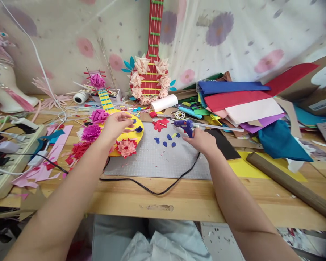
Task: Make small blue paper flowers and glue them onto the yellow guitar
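Note:
My right hand [203, 140] is wrapped round the handle of a blue glue gun [184, 125], its nozzle pointing left over the cutting mat. A clear glue stick [217, 127] sticks out of its back. My left hand [116, 126] is over the body of a yellow paper guitar [126, 136], its fingertips pinched at a small blue petal [134, 121]. Purple, red and coral paper flowers line the guitar's edge, and a dark blue flower [138, 129] sits on its right side. Several loose blue petals [165, 144] and a red paper flower [160, 124] lie on the grey cutting mat [152, 163].
A black cord [157, 194] loops across the mat's front edge. At left stands a power strip [19, 156] with plugs. A red paper guitar [149, 78] leans at the back. Stacked coloured sheets [239, 99] and a brown roll [288, 181] lie at right.

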`<action>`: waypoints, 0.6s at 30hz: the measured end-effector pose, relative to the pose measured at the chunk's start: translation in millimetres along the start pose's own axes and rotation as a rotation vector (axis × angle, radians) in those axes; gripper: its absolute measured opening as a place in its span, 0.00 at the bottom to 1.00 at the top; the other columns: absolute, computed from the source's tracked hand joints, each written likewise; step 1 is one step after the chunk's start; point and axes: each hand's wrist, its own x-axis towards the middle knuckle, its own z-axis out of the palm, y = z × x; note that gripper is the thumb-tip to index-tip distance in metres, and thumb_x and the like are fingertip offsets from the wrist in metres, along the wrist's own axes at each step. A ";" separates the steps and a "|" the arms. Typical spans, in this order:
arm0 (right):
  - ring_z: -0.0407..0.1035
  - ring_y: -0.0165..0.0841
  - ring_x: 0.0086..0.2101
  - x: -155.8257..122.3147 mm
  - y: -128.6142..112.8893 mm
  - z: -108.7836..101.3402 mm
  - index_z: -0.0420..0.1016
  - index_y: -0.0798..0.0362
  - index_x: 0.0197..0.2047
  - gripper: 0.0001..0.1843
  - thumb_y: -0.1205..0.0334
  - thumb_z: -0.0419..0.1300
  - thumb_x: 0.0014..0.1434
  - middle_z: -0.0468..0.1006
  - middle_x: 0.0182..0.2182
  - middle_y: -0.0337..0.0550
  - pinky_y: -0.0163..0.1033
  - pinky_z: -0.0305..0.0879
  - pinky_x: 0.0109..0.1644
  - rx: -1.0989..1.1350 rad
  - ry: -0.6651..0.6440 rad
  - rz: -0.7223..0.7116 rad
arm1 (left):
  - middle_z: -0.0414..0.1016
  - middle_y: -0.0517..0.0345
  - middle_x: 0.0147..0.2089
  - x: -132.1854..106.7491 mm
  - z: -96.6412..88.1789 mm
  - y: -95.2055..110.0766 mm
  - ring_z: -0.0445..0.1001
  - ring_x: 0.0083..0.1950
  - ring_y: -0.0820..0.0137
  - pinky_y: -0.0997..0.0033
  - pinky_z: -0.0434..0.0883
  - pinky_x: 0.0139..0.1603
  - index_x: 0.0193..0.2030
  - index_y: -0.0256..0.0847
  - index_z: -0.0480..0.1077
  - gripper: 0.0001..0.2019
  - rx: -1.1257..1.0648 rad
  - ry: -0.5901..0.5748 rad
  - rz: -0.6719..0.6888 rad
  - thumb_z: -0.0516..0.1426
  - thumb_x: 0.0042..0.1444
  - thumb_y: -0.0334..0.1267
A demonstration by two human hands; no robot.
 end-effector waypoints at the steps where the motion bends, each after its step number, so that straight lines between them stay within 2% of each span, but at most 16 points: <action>1: 0.69 0.44 0.36 -0.7 -3.3 -1.9 0.65 0.52 0.31 0.19 0.43 0.58 0.50 0.74 0.31 0.49 0.44 0.60 0.37 0.011 -0.050 -0.024 | 0.74 0.57 0.28 2.0 -5.7 -1.2 0.76 0.33 0.68 0.69 0.73 0.33 0.31 0.37 0.70 0.13 0.060 0.004 -0.016 0.65 0.36 0.32; 4: 0.68 0.38 0.31 0.3 -21.7 1.9 0.63 0.50 0.30 0.16 0.46 0.59 0.50 0.74 0.28 0.43 0.42 0.60 0.35 0.186 -0.112 -0.177 | 0.75 0.56 0.27 7.4 -18.4 -4.4 0.76 0.34 0.66 0.69 0.72 0.32 0.30 0.36 0.72 0.15 0.195 -0.004 -0.067 0.67 0.32 0.32; 7: 0.68 0.35 0.34 3.3 -54.4 15.9 0.63 0.50 0.37 0.18 0.50 0.62 0.48 0.74 0.34 0.42 0.40 0.63 0.37 0.501 -0.016 -0.396 | 0.76 0.54 0.26 10.4 -23.7 -4.9 0.76 0.34 0.63 0.68 0.72 0.33 0.30 0.36 0.74 0.16 0.233 -0.045 -0.114 0.68 0.29 0.32; 10: 0.68 0.36 0.39 7.5 -93.7 31.5 0.62 0.51 0.43 0.23 0.54 0.64 0.46 0.73 0.41 0.46 0.43 0.65 0.43 0.694 0.064 -0.558 | 0.76 0.54 0.26 11.2 -25.2 -4.1 0.77 0.35 0.63 0.67 0.73 0.35 0.30 0.35 0.74 0.18 0.216 -0.059 -0.128 0.69 0.27 0.32; 14: 0.67 0.37 0.43 14.1 -135.3 45.5 0.62 0.51 0.47 0.26 0.57 0.64 0.46 0.72 0.45 0.47 0.47 0.64 0.49 0.814 0.057 -0.670 | 0.76 0.55 0.25 13.6 -28.8 -5.4 0.77 0.33 0.64 0.67 0.74 0.35 0.30 0.35 0.75 0.18 0.199 -0.077 -0.133 0.69 0.26 0.32; 18: 0.67 0.38 0.45 14.9 -156.9 50.7 0.60 0.51 0.51 0.28 0.60 0.62 0.46 0.72 0.44 0.47 0.48 0.63 0.51 0.830 0.056 -0.718 | 0.76 0.55 0.25 18.2 -33.2 -7.9 0.77 0.32 0.64 0.65 0.75 0.36 0.31 0.34 0.75 0.19 0.211 -0.077 -0.117 0.69 0.26 0.31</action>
